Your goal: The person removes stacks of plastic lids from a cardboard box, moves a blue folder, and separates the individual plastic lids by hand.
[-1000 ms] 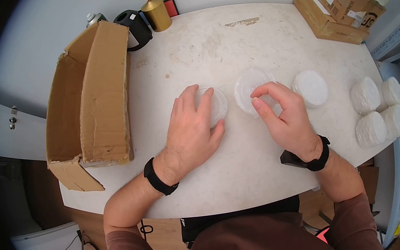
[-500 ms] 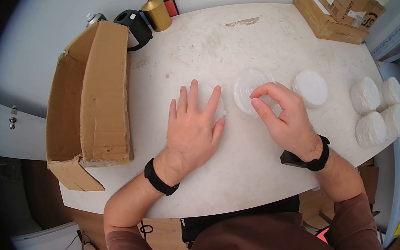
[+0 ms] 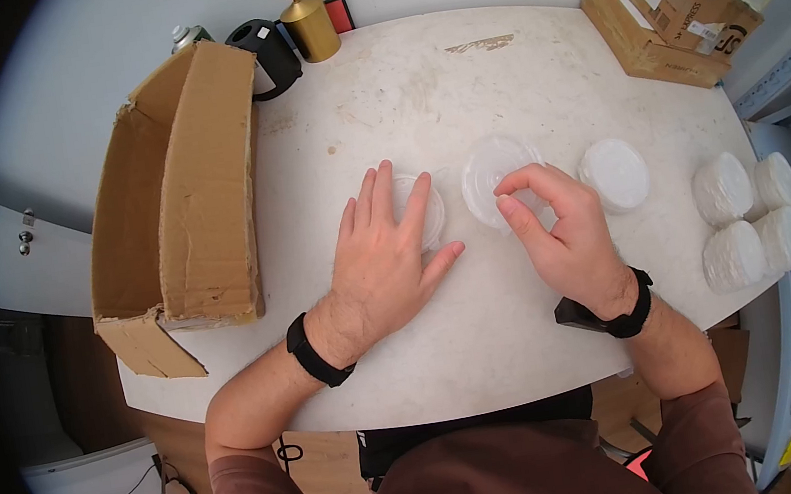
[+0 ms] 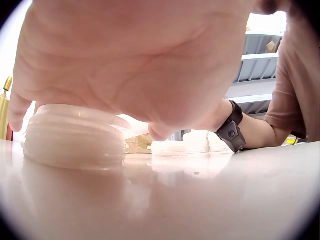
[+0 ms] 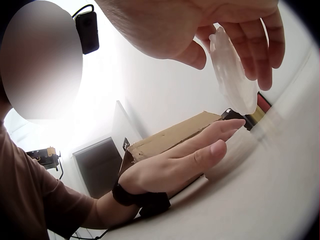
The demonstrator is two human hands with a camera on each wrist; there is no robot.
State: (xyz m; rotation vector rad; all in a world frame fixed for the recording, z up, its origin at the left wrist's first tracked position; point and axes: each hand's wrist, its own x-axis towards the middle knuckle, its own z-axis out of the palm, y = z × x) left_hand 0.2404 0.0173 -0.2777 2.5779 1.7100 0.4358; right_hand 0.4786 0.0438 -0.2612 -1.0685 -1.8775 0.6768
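My left hand (image 3: 378,269) lies over a low stack of clear round plastic lids (image 4: 75,140), fingers spread and straight, palm down. The stack stands on the table in the left wrist view; in the head view, its edge shows between index finger and thumb. In my right hand (image 3: 569,234), more clear plastic lids (image 3: 487,180) are pinched between thumb and fingers. The right wrist view shows these lids (image 5: 232,75) tilted on edge, partly behind the fingers. A white round stack (image 3: 614,175) sits just right of that hand.
Several white round stacks (image 3: 723,189) stand at the table's right edge. On the left is an open cardboard box (image 3: 199,193). Behind it are a black holder (image 3: 266,59) and a gold canister (image 3: 312,33). Taped cartons (image 3: 674,5) occupy the back right corner.
My left hand's fingers have gone from curving round the lid stack to lying flat over it, and the thumb has swung outward to the right. The right hand has stayed still with its lids.
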